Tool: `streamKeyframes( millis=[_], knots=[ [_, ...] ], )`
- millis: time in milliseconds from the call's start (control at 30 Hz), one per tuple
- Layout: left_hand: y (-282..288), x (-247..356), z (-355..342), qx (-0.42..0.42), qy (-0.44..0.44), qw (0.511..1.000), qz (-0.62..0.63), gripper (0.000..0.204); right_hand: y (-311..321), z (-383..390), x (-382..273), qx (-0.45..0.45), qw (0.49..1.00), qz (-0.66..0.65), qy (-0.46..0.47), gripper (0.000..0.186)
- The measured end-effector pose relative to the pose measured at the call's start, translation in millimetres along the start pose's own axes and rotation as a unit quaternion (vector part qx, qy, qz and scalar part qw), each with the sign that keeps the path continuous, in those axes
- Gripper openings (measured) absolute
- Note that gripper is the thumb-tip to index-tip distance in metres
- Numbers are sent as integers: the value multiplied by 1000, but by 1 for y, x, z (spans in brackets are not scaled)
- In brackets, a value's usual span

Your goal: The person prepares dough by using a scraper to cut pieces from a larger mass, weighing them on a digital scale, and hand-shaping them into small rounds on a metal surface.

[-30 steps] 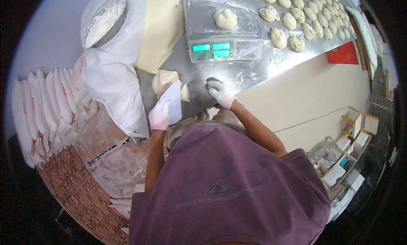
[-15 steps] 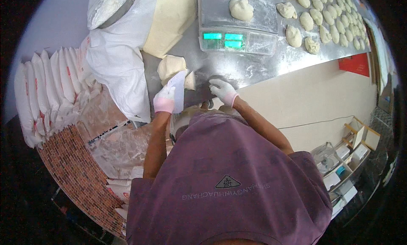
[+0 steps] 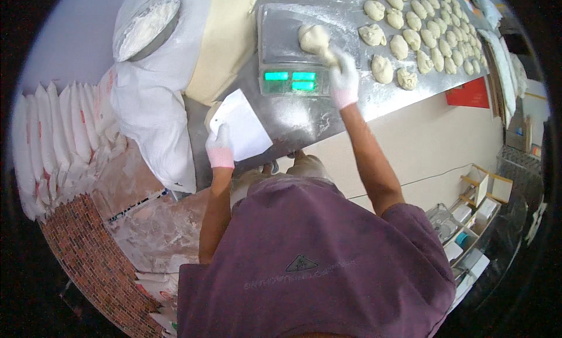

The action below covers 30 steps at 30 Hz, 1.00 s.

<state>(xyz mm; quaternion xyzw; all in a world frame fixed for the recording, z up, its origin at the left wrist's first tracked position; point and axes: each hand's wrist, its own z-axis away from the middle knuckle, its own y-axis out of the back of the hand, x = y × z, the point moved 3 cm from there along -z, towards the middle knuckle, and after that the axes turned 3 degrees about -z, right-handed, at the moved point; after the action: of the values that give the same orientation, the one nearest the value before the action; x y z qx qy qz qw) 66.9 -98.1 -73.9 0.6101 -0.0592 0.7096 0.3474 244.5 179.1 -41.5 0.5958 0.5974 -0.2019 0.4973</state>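
My left hand [image 3: 220,142], in a white glove with pink cuff, grips a flat white scraper [image 3: 244,127] low over the steel table. A lump of dough [image 3: 210,112] is mostly hidden behind the scraper. My right hand [image 3: 342,77], gloved and blurred, holds a small piece of dough [image 3: 329,58] at the scale [image 3: 275,33], beside a larger dough lump [image 3: 311,38] on its plate. The scale has green lit displays [image 3: 303,81]. Several rows of shaped dough pieces [image 3: 398,47] lie to the right.
A steel table [image 3: 304,124] spans the view. At left are a flour bowl [image 3: 143,33], white and cream cloths [image 3: 149,121] and upright sacks [image 3: 61,139]. A red box [image 3: 466,95] is under the table's right end; a shelf unit [image 3: 471,232] stands at lower right.
My right hand has moved up from the table's near edge to the scale with dough in it. The scraper in my left hand has turned and shows more of its white face.
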Motion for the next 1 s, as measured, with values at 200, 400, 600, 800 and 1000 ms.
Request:
streamKeyframes(
  millis=[200,400,600,800,1000],
  knots=[
    [-7,15,22,-12,74,996,41,35,-39,-52,5,-164,922,283,209,38],
    [5,11,19,35,81,992,87,33,8,-13,15,-66,991,93,75,43],
    [15,-17,6,-39,-12,999,-8,31,40,119,53,-59,980,-46,-185,41],
    [-24,2,8,-216,-443,805,-331,26,34,169,68,-99,943,-122,-293,39],
    [-73,71,7,-270,-320,839,-348,26,26,134,62,-84,916,-189,-344,38]
  ],
)
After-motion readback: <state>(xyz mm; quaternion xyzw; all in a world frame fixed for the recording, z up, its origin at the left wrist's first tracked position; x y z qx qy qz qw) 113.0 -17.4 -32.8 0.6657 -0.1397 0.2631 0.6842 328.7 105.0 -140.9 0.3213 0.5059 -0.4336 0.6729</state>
